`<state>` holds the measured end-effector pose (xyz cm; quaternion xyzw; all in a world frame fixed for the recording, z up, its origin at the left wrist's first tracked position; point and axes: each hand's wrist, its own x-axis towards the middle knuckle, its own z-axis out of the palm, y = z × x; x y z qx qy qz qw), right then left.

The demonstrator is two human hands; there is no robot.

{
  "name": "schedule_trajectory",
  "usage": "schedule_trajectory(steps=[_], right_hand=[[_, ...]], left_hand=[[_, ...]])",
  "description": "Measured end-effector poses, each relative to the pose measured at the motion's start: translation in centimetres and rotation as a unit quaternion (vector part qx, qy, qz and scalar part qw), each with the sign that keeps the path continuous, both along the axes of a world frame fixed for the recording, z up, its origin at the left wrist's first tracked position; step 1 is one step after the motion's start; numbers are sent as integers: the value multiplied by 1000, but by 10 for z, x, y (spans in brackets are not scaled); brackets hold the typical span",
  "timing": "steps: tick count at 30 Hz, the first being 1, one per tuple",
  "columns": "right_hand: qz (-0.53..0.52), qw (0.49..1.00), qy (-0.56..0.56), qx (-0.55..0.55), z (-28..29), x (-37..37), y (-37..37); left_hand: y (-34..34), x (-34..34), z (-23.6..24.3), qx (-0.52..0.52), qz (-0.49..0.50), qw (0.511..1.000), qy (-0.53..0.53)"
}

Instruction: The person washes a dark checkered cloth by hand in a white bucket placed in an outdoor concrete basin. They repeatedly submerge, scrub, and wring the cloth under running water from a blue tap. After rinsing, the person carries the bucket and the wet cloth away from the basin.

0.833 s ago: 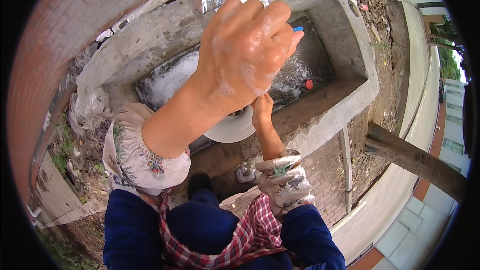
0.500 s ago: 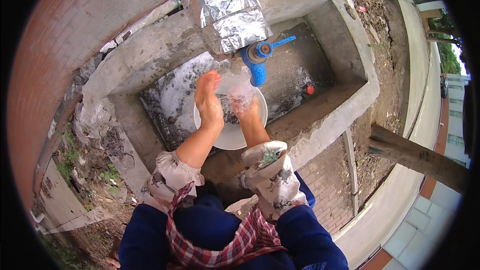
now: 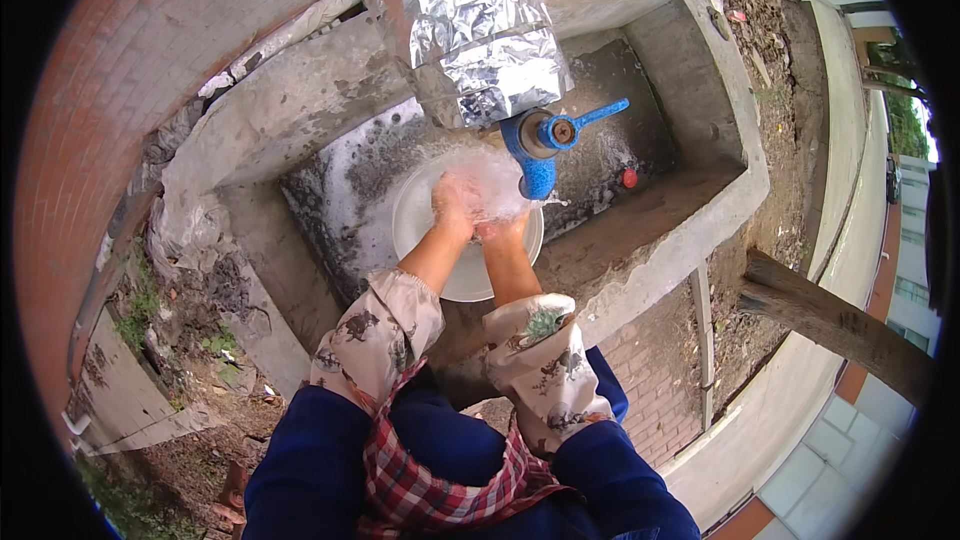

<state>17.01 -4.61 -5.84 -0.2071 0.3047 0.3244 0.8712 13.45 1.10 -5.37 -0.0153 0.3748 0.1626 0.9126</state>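
Note:
Water runs from a blue tap point(image 3: 538, 170) and splashes over both my hands. My left hand point(image 3: 457, 204) is in the stream, its fingers lost in the spray. Close against it and a little lower is my right hand point(image 3: 502, 229), with its fingers also hidden by water. Beneath them a round white basin point(image 3: 466, 290) stands in the concrete sink point(image 3: 690, 180). Whether anything lies between my palms cannot be seen. Patterned sleeve covers point(image 3: 385, 325) are on both forearms.
A foil-wrapped pipe point(image 3: 480, 35) comes in above the tap, whose blue lever point(image 3: 605, 110) points right. Foam point(image 3: 350, 170) coats the sink floor at left. A small red round thing point(image 3: 629, 178) lies at right. Beyond the rim stands a wooden post point(image 3: 835, 320).
My left hand has moved right, into the stream and against my right hand, which is slightly lower. The spray has spread wider. The view has shifted a little.

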Motion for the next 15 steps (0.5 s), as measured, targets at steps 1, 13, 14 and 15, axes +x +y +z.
schedule_trajectory(steps=[1,13,14,15], right_hand=[[5,999,-11,-33,-15,1,-10],[37,996,-51,-59,45,-12,2],[46,995,-56,-64,39,-11,-2],[56,994,-60,-70,32,-11,-5]], left_hand=[[-2,3,4,-10,-4,1000,-10],[-1,-6,8,144,-49,988,39],[-3,-5,13,135,-50,988,54],[-5,-3,19,126,-51,988,69]])
